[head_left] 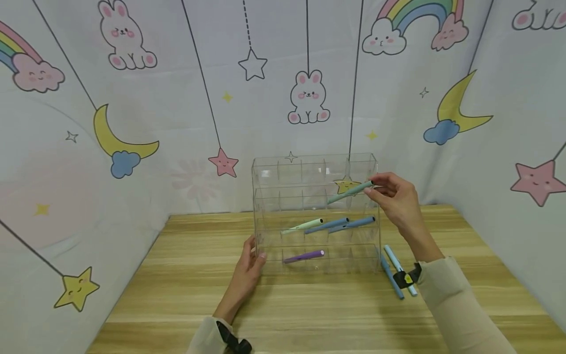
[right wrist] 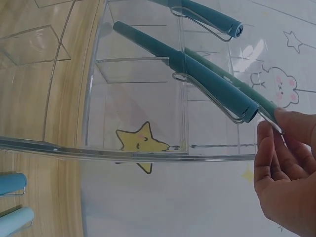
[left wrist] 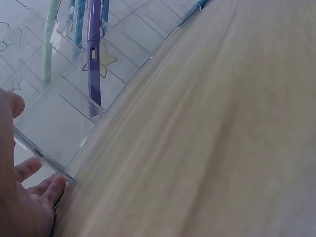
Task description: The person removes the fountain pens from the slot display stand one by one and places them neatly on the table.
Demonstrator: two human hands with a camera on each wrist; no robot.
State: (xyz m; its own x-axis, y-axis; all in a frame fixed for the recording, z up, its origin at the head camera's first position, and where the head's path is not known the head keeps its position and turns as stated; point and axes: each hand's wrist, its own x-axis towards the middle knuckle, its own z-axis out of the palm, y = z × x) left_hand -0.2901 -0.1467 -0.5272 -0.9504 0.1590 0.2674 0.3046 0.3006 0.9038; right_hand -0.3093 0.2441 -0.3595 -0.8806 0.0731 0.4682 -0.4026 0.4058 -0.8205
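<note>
A clear acrylic pen rack (head_left: pixel 255 196) with rows of small compartments stands on the table. At its lower left side my left hand (head_left: pixel 245 270) grips the side wall, thumb in front and fingers behind. My right hand (head_left: pixel 395 201) pinches a green pen (head_left: pixel 349 192) by its capped end at the upper right of the rack, the pen's far end inside an upper compartment. Below it, a light green pen (head_left: pixel 302 226) and two blue pens (head_left: pixel 327 225) lie slanted in one row. The lowest row holds a purple pen (head_left: pixel 304 256).
Right of the rack, a blue pen (head_left: pixel 392 275) and a light blue pen (head_left: pixel 400 268) lie on the wooden table (head_left: pixel 309 314), partly beneath the right forearm in the head view. A white cloth (head_left: pixel 265 118) printed with rabbits, stars and moons encloses the table's back and sides.
</note>
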